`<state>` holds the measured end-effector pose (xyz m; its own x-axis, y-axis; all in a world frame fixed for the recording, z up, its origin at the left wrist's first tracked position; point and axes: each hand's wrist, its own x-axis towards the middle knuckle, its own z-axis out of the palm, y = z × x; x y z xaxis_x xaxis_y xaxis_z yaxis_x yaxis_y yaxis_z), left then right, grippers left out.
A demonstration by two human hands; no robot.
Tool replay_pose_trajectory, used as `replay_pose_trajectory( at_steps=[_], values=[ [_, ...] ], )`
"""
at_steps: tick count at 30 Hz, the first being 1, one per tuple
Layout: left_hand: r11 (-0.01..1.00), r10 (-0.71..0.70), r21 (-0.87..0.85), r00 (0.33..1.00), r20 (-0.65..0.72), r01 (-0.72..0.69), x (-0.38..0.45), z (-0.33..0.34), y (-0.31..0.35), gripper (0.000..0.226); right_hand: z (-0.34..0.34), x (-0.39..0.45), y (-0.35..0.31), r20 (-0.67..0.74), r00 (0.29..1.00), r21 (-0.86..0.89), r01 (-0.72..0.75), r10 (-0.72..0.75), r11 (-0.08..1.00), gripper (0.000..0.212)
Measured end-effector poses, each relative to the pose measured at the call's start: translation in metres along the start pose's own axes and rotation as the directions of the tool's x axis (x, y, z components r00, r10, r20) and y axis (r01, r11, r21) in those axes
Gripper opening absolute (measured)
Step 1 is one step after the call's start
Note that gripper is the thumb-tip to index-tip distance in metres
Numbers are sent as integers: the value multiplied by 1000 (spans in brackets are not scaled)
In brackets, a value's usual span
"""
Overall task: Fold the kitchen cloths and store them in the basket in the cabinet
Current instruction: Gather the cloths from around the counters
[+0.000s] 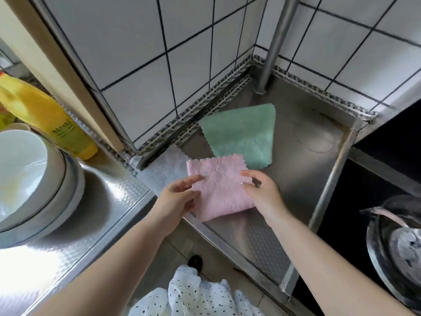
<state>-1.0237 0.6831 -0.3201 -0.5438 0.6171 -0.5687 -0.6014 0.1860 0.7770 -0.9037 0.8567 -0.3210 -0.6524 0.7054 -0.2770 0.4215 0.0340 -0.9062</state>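
A pink cloth (219, 188), folded over, lies on the steel counter corner in front of me. My left hand (178, 198) holds its left edge, fingers on top of the fabric. My right hand (262, 192) pinches its right edge with curled fingers. A white cloth (165, 172) lies flat to the left, partly under the pink one. Behind them a green cloth (242, 135) lies spread near the tiled wall. No basket or cabinet interior is in view.
Stacked white bowls (34, 179) and a yellow bottle (47, 117) stand at the left on the counter (296, 160). A metal pole (275, 44) rises in the back corner. A black stove with a steel pot (396, 245) sits at the right.
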Motion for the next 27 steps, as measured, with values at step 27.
replay_pose_trajectory(
  at_steps=[27],
  values=[
    [843, 241, 536, 924, -296, -48, 7, -94, 3, 18, 120, 82, -39, 431, 882, -515, 412, -188, 751, 42]
  ],
)
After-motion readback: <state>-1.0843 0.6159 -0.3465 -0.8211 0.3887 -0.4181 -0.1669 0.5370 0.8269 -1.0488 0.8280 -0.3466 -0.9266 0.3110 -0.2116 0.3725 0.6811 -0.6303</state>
